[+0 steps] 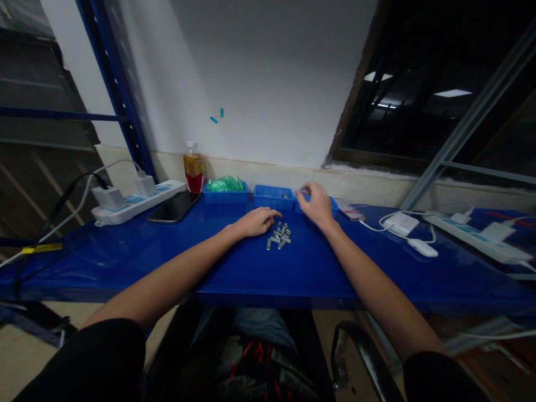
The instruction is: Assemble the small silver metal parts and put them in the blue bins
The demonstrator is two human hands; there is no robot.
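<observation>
A small heap of several silvery metal cylinders (280,235) lies on the blue table top (234,268). My left hand (256,220) rests palm down just left of the heap, fingers stretched toward it. My right hand (315,204) hovers over the rightmost of three blue trays (334,205), thumb and fingertips pinched together; whether a small part sits between them is too small to tell. The middle blue tray (274,197) holds a few small parts. The left blue tray (225,195) is filled with green pieces (224,183).
A drink bottle (194,166), a dark phone (173,207) and a white power strip with chargers (136,202) sit at the left. To the right lie a white adapter (401,223), a white mouse (422,247), cables and another power strip (477,239). A chair arm (360,352) is below the table edge.
</observation>
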